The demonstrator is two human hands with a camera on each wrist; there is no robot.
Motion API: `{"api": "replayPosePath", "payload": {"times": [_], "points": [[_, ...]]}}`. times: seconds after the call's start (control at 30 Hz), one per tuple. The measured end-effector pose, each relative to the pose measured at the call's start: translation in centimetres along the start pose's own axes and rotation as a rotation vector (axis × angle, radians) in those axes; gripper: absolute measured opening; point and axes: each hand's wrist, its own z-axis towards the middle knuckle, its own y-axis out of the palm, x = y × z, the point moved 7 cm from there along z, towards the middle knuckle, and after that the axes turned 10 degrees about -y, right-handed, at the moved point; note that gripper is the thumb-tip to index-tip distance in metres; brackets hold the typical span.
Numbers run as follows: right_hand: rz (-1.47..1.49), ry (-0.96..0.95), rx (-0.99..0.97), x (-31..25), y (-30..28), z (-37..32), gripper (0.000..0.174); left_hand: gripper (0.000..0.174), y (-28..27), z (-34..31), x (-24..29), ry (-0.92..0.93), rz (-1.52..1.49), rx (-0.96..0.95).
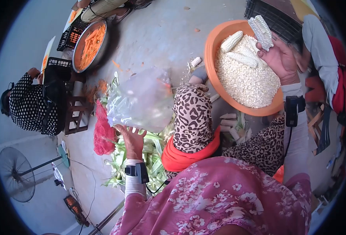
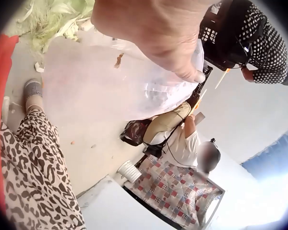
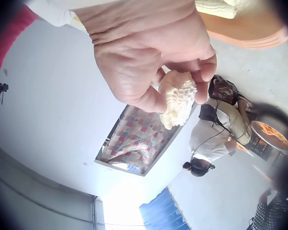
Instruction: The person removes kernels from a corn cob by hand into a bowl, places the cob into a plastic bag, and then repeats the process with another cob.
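My right hand (image 1: pixel 282 60) grips a white corn cob (image 1: pixel 261 33) between thumb and fingers, above the right side of an orange basin (image 1: pixel 211 58). Loose white kernels (image 1: pixel 247 88) and several cobs lie in the basin. In the right wrist view, the fingertips of my right hand (image 3: pixel 153 52) surround the cob (image 3: pixel 176 98). My left hand (image 1: pixel 132 144) has its fingers spread at the near edge of a clear plastic bag (image 1: pixel 141 102). The left wrist view has the left hand (image 2: pixel 153 33) over the bag (image 2: pixel 96 84), thumb extended near its edge; the other fingertips are hidden.
Green husks (image 1: pixel 153 152) and a red net bag (image 1: pixel 103 131) lie below the bag. Pieces of cob (image 1: pixel 229 123) are on the floor by the leopard-print legs. A metal bowl of orange strips (image 1: pixel 77 58), a person in dotted clothing (image 1: pixel 34 103) and a fan (image 1: pixel 16 174) are at the left.
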Motion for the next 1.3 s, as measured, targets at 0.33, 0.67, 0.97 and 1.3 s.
{"api": "replayPosePath", "payload": {"times": [0.33,0.67,0.97,1.3], "points": [[-0.011,0.035,0.033,0.3,-0.5,-0.2,0.041,0.041,4.4,-0.9,-6.8,-0.188,0.445,-0.146],[-0.023,0.011,0.004,-0.7,-0.4,-0.5,0.041,0.018,7.2,-0.2,19.1,0.399,-0.483,-0.425],[-0.026,-0.011,-0.011,-1.0,-0.4,-0.6,0.042,0.027,5.3,3.0,18.4,0.197,-0.396,-0.625],[-0.053,-0.027,0.009,-1.1,-0.3,-0.7,0.042,0.029,7.7,2.4,20.7,0.174,-0.286,-0.719]]}}
